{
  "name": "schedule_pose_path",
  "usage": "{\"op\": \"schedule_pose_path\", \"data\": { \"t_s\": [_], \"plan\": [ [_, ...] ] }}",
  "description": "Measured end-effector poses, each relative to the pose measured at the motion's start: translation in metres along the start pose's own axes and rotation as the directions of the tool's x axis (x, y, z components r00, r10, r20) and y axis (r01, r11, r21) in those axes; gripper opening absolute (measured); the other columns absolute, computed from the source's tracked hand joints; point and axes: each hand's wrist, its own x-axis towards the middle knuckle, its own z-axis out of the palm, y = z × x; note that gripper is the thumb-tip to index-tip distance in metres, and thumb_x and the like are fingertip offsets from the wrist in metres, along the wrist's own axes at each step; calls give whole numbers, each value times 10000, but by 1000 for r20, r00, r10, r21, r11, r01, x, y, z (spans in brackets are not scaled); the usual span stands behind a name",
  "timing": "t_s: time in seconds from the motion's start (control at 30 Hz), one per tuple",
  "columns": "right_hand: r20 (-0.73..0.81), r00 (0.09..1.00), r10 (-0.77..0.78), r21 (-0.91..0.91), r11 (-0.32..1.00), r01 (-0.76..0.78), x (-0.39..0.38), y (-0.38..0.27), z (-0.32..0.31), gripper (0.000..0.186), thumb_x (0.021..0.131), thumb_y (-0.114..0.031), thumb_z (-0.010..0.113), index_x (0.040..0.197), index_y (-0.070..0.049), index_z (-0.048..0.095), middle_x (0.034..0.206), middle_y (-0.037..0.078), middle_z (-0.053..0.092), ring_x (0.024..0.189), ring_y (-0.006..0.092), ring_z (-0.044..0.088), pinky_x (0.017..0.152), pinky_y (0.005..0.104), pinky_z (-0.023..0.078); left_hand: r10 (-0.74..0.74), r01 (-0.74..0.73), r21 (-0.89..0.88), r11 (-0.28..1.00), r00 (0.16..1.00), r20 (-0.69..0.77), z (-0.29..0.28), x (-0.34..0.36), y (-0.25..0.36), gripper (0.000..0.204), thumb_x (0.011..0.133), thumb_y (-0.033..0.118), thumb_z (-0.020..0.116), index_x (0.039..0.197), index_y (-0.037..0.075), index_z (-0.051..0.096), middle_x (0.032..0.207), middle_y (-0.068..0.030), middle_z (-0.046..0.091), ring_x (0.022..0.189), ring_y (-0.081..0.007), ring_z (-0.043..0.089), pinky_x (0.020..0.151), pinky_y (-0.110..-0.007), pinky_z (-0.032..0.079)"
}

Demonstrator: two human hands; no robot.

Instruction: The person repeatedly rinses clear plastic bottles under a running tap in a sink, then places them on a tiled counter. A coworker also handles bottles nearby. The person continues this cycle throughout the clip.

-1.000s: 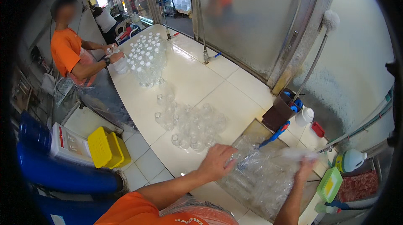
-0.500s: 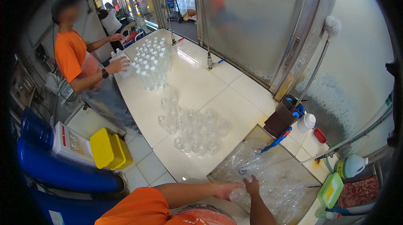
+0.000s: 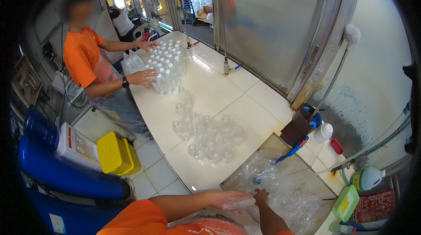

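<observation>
Head view: holding clear btl (image 3: 240,203) in L hand (image 3: 222,200) nr 6 o'clock; can't tell grip of R hand (image 3: 262,196), close at btl's 3 o'clock end. Showing more clear btls (image 3: 286,191) in sink (image 3: 318,180) at 4–5 o'clock, open-necked btls (image 3: 213,152) on table (image 3: 208,90) nr ctr, capped btls (image 3: 169,72) at 10–11 o'clock.

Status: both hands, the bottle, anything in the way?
Left hand holding clear bottle at basin edge. Right hand by bottle's end, contact unclear. Blue-handled brush leaning into basin beyond hands, apart from that bottle.
</observation>
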Motion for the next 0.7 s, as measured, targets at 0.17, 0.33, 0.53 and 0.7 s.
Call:
{"op": "schedule_pose_path", "data": {
  "t_s": [0.17, 0.33, 0.53, 0.7],
  "plan": [
    [70, 963, 259, 62, 963, -263, 14, 36, 17, 646, 973, -596, 425, 1409, -136, 550, 1517, 186, 418, 1343, 443, 424, 1072, 564, 409, 121, -186, -155, 970, 928, -352, -10, -91, 10, 541, 1064, 363, 450, 1535, 123, 333, 1422, -80, 511, 1170, -254, 593, 992, -392, 489],
    [376, 891, 253, 435, 801, -411, -4, 65, -2, 729, 971, -602, 453, 1452, -54, 473, 1489, 175, 471, 1139, 395, 609, 798, 450, 582, 264, -226, 156, 962, 604, -752, -16, -166, 13, 605, 1012, 236, 562, 1532, 72, 302, 1350, -126, 548, 1150, -225, 600, 975, -366, 499],
    [145, 960, 239, 781, 568, -259, 5, 77, 8, 562, 936, -427, 613, 1340, -45, 536, 1332, 160, 565, 777, 331, 654, 617, 430, 590, 792, -240, 779, 579, -58, -607, -63, -165, -5, 761, 859, -15, 691, 1512, 43, 303, 1244, -123, 508, 1194, -245, 543, 1014, -366, 467],
    [-181, 933, 310, 975, 178, 130, 9, 101, -9, 569, 882, -100, 613, 1422, -144, 439, 1154, 94, 605, 752, 215, 597, 562, 369, 515, 774, -222, 813, 538, -252, -581, -99, -134, 0, 771, 832, -39, 692, 1502, 93, 332, 1370, -140, 350, 1329, -288, 408, 1059, -418, 429]
  ]
}}
